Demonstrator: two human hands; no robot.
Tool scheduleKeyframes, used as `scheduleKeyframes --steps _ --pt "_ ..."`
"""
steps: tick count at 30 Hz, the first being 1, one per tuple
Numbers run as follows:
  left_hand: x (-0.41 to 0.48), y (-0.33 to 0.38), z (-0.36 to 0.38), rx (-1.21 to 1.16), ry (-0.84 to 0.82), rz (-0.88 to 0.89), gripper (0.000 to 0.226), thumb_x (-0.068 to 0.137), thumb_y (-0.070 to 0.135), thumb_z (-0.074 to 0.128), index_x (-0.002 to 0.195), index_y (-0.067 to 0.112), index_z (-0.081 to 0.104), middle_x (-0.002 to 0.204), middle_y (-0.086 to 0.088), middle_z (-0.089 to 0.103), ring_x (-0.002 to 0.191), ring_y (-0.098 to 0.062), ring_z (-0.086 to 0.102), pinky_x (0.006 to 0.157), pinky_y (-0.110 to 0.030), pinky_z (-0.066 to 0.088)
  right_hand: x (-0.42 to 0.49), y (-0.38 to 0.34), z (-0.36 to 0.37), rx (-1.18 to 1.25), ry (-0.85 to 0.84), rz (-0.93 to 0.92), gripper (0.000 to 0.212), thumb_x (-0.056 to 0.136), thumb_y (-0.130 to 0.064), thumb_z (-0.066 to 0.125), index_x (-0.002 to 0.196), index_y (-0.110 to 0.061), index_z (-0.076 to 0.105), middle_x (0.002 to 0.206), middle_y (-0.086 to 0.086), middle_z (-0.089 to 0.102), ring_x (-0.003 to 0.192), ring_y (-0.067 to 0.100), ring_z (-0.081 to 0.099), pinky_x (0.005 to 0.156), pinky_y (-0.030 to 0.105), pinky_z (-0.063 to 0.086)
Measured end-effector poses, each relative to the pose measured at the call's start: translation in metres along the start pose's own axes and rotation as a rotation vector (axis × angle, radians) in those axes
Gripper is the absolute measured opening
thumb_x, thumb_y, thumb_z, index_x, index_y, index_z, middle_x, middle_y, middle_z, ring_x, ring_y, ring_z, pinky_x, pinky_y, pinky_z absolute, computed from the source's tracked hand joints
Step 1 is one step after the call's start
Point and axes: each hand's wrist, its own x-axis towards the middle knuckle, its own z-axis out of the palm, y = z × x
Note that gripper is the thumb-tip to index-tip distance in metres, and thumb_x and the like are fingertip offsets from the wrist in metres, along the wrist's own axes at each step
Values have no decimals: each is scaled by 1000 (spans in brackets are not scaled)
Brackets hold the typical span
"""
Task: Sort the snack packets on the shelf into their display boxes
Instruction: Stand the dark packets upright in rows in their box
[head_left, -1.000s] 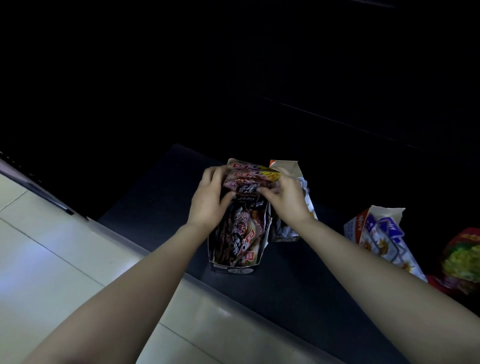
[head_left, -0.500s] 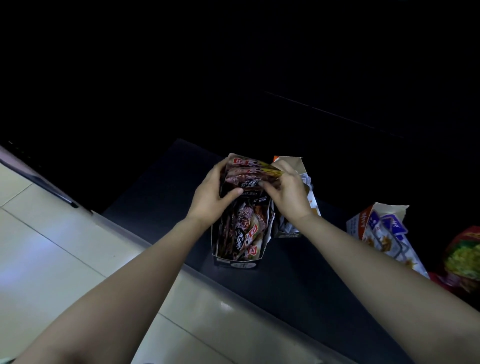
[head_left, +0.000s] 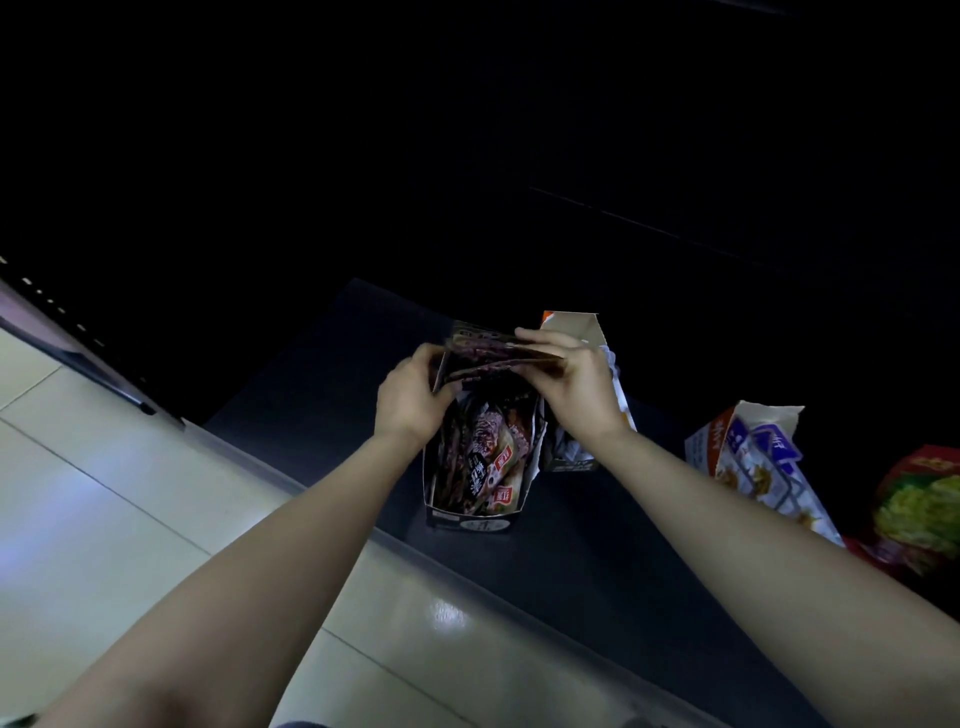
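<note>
Packets (head_left: 498, 356) in a thin stack sit just above the dark box (head_left: 470, 524), my left hand (head_left: 410, 400) and right hand (head_left: 576, 387) pinching opposite ends. They look light, floppy and slick to me; sealed edges seem the surest hold.

i see a pale tiled floor (head_left: 93, 545) lower left, thin grout lines, a soft bluish sheen on it and one small glare spot (head_left: 447, 613) near the shelf edge. dark flat shelf (head_left: 597, 561) runs diagonally across the middle. slotted rail (head_left: 67, 332) at far left. everything above the shelf is near black, can't tell wall from shelving. light is dim.
</note>
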Motion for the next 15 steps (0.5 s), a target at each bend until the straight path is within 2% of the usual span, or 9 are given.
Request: scheduleKeyframes --steps 2,5,8,10,11,13,15 --pt "-1 -4 0 1 -6 -31 39 89 21 69 126 20 56 108 -4 69 95 -24 65 73 -30 46 -3 1 0 -19 -6 -53 29 85 2 69 112 -9 72 128 6 63 118 17 60 104 28 46" --pt "-3 -6 0 -20 -4 -80 21 91 16 66 111 17 63 89 2 67 85 -21 65 68 -26 42 -3 6 5 -35 -12 -58 30 85 4 68 112 -9 72 130 6 61 119 16 58 104 26 46" --pt "-2 -4 -3 -52 -10 -110 12 90 14 65 101 18 64 84 7 64 75 -14 60 58 -21 38 -1 8 9 -57 -12 -27 27 85 -1 71 112 -5 72 125 2 58 114 0 52 104 20 44" --pt "-1 -6 -5 -74 -37 -113 10 89 16 67 95 22 62 84 8 64 74 -12 60 55 -16 36 0 9 10 -22 -31 43 28 84 -4 73 111 0 68 113 -6 58 103 -7 54 94 11 44" --pt "-1 -7 -6 -89 -52 -103 10 89 20 69 94 23 61 82 9 64 73 -10 60 55 -15 36 2 7 8 10 -39 99 30 83 -6 75 111 -1 65 105 -7 60 94 -6 57 86 11 47" --pt "-4 -9 -8 -127 -54 -84 15 87 27 72 97 22 62 80 11 63 72 -8 59 57 -17 39 8 5 5 8 -48 169 33 82 -12 78 109 -9 58 93 1 64 83 6 63 74 24 51" --pt "-6 -7 -8 -120 -2 -67 20 86 29 74 100 20 62 80 11 61 74 -9 59 61 -22 41 9 5 0 -12 -60 179 36 80 -14 79 109 -11 57 96 5 64 83 17 64 75 35 53"
